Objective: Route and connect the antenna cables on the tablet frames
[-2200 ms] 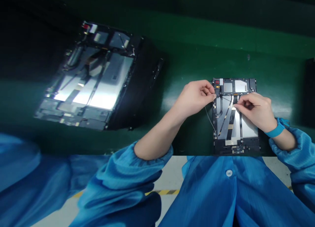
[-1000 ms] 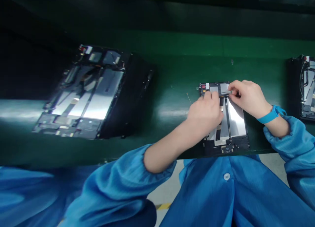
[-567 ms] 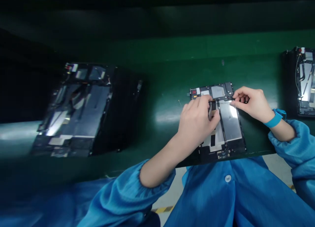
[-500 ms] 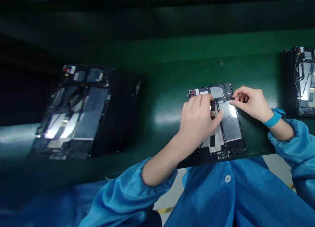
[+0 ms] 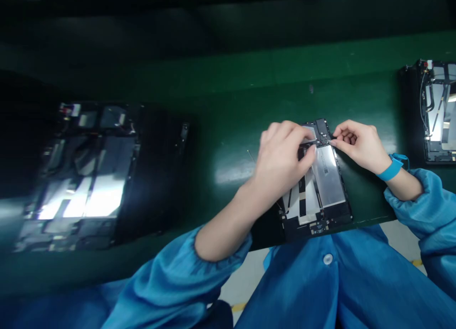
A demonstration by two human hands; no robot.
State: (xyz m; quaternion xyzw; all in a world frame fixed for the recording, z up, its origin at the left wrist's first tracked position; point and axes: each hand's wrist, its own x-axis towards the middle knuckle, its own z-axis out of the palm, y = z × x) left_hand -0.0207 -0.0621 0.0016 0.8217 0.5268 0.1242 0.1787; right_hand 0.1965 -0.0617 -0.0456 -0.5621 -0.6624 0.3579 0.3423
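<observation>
An opened tablet (image 5: 326, 177) with a silver battery plate and black flex cables lies near the front edge of the green belt (image 5: 231, 105). My left hand (image 5: 283, 160) rests over the tablet's upper left part, fingers curled and pressing near the top of the plate. My right hand (image 5: 356, 143) is at the upper right corner, thumb and forefinger pinched on something small and thin that I cannot make out. Both wrists come out of blue sleeves, and the right one wears a blue wrist strap (image 5: 390, 167).
A second opened tablet (image 5: 89, 172) lies to the left on the belt, blurred. A third tablet (image 5: 436, 110) sits at the right edge of the view. A thin wire piece (image 5: 251, 155) lies on the belt left of my hands. Pale floor shows below the belt edge.
My left hand moved from the tablet's left edge onto its upper part. The right hand went from the middle to the top right corner. The left tablet has drifted further left.
</observation>
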